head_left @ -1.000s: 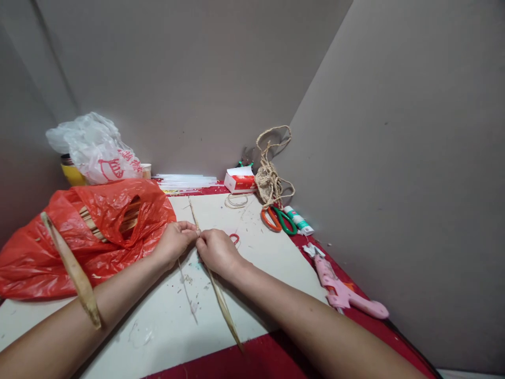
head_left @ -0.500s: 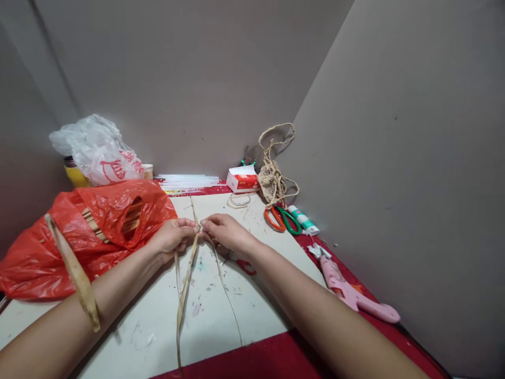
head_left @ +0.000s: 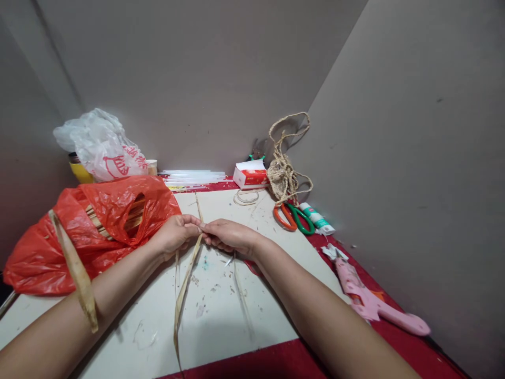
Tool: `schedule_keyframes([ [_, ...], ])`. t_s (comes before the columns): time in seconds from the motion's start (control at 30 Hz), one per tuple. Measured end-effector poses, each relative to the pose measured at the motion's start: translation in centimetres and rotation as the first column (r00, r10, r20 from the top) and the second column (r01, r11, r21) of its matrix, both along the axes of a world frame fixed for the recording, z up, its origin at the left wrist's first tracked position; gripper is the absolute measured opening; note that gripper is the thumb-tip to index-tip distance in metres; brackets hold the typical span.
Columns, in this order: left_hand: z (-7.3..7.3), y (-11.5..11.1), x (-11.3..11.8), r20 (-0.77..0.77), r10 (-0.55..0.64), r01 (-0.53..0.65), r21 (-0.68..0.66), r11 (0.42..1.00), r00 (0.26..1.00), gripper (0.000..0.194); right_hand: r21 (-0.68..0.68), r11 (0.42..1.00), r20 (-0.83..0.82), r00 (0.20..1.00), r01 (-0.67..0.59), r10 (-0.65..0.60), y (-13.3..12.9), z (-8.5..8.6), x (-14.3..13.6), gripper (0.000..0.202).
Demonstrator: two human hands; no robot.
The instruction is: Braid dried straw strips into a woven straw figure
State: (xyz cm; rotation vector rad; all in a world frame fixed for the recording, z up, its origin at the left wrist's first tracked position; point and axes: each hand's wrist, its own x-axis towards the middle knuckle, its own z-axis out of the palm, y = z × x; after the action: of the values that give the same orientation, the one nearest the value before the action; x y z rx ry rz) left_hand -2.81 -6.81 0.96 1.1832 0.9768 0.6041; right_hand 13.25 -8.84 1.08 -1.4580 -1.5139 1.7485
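Note:
Over the white board (head_left: 221,321), my left hand (head_left: 175,233) and my right hand (head_left: 231,234) meet fingertip to fingertip. My left hand pinches a dry straw-coloured plant strip (head_left: 185,295) that hangs down toward me and sticks out beyond the fingers. A thinner fibre strand (head_left: 240,287) dangles below my right hand, whose closed fingers seem to hold it; the exact grip point is hidden. Small scissors with a red handle (head_left: 252,267) lie partly covered beneath my right forearm. Another dry strip (head_left: 77,268) leans from the red bag (head_left: 43,247) across my left forearm.
Sticks show through the red bag's opening. Behind stand a white plastic bag (head_left: 118,158), glue sticks (head_left: 193,177) and a red-white box (head_left: 250,176). To the right are a rope bundle (head_left: 283,179), orange-and-green-handled scissors (head_left: 302,218), a white-green tube (head_left: 316,217) and a pink glue gun (head_left: 371,300).
My right hand has turned and its fingers have closed in against my left. The thin strand has swung right. The whole view has shifted slightly.

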Motion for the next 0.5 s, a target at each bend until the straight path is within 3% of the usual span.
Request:
schedule_keyframes([
  [0.37,1.0,-0.3,-0.1,-0.129,-0.045,0.057,0.087,0.995,0.991,0.017,-0.047,0.999,-0.156,0.988,0.008,-0.015,0.4,-0.9,0.1,0.028],
  [0.5,0.5,-0.1,-0.3,-0.198,-0.112,0.146,0.168,0.975,0.974,0.015,-0.002,0.997,-0.089,0.993,0.076,-0.076,0.3,-1.6,-0.4,0.023],
])
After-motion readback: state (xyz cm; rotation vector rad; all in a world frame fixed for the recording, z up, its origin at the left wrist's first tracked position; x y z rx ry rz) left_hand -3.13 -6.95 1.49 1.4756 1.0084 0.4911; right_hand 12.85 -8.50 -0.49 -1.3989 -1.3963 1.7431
